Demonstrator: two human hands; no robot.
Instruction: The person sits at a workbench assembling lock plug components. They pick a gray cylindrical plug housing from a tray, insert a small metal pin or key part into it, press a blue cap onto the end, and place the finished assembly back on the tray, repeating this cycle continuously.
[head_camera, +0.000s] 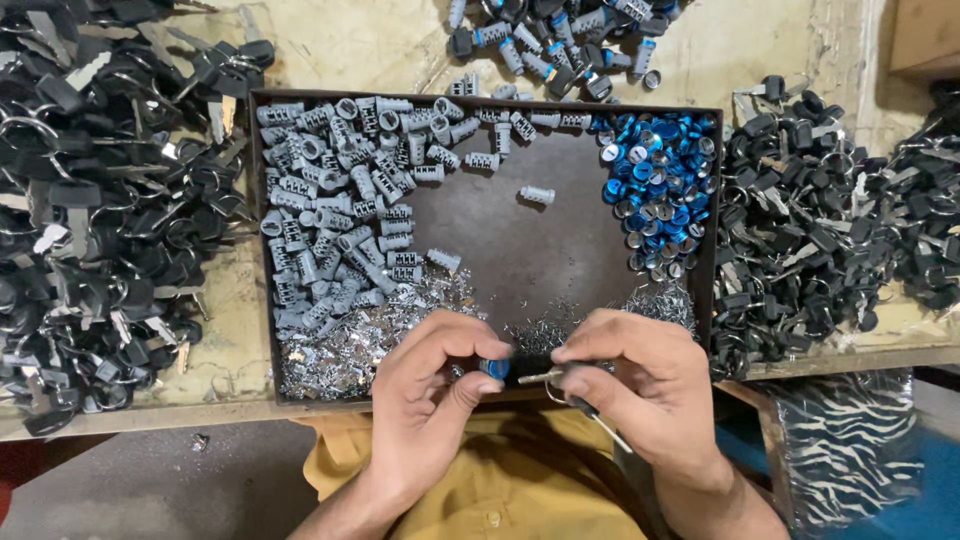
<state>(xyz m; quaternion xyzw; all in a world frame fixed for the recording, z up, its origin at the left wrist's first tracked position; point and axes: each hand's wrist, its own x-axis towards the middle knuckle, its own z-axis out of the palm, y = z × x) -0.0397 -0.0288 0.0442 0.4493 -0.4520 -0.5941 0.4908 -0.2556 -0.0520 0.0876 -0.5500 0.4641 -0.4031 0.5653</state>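
My left hand (428, 385) pinches a small lock cylinder with a blue cap (494, 367) between thumb and fingers, just over the near edge of a dark tray (530, 250). My right hand (640, 375) holds a black-headed key (560, 378) on a wire ring, its metal blade pointing left toward the blue-capped cylinder. The blade tip is almost at the cylinder. Inside the tray lie a heap of grey lock cylinders (340, 210) at the left, a pile of blue caps (660, 190) at the right and small shiny metal bits (380, 335) along the near side.
Heaps of black-headed keys on rings lie left of the tray (90, 220) and right of it (820, 220). More capped cylinders (560, 40) lie beyond the tray. A single grey cylinder (537, 194) sits in the tray's middle. The bench edge (150, 412) runs below.
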